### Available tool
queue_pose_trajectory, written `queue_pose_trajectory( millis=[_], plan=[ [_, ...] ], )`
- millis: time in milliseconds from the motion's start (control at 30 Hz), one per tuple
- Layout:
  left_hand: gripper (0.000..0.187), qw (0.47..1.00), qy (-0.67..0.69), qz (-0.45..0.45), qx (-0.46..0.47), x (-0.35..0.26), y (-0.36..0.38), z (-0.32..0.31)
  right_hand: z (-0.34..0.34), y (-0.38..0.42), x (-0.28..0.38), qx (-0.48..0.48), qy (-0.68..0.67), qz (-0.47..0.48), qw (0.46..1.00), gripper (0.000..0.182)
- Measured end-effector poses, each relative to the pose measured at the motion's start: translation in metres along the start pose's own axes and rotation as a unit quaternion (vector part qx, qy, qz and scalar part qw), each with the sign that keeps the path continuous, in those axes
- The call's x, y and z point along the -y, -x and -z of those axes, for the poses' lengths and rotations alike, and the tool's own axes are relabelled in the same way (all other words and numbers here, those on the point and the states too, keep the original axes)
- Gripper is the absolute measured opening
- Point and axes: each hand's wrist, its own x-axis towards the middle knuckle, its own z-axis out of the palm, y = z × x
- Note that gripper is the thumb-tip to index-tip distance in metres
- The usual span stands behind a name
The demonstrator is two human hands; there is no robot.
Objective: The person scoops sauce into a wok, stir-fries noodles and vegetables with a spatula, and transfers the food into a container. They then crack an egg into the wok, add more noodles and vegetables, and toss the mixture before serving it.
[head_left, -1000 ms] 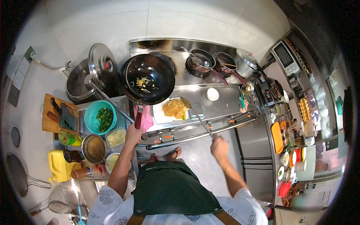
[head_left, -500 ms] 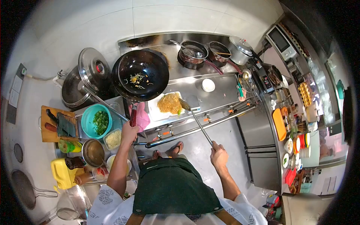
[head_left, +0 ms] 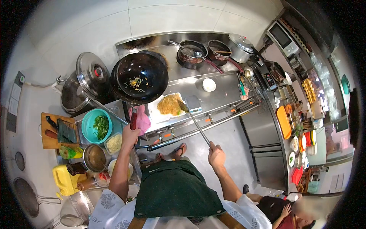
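Observation:
My left hand is closed around the red handle of a black wok, which is tilted so that its inside shows. Some bean sprouts and small yellow bits lie in it. With my right hand I grip the long metal handle of a wok spatula. Its head rests at the right side of a heap of fried noodles, so its exact shape is hard to make out. The noodles sit on a white rectangular plate. Beside the wok handle hangs a pink cloth.
A digital scale and white bowl are right of the plate. Two saucepans stand behind. At left are a turquoise bowl of chopped greens, a lidded stockpot and a cutting board. Another person is at lower right.
My right hand and the spatula handle have shifted slightly left, its head now closer against the noodles. Another person has come into view at lower right. My left hand still holds the wok.

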Motion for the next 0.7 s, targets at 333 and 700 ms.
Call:
queue_pose_trajectory(
  millis=[333, 700],
  plan=[
    [0.012, 1.000, 0.010, -0.007, 0.008, -0.002, 0.003, 0.002, 0.012, 0.008, 0.007, 0.020, 0.010, 0.007, 1.000, 0.037],
    [0.012, 1.000, 0.016, -0.015, 0.003, 0.008, -0.001, 0.002, 0.005, -0.049, 0.019, -0.065, -0.091, -0.008, 0.994, 0.038]
  ],
)
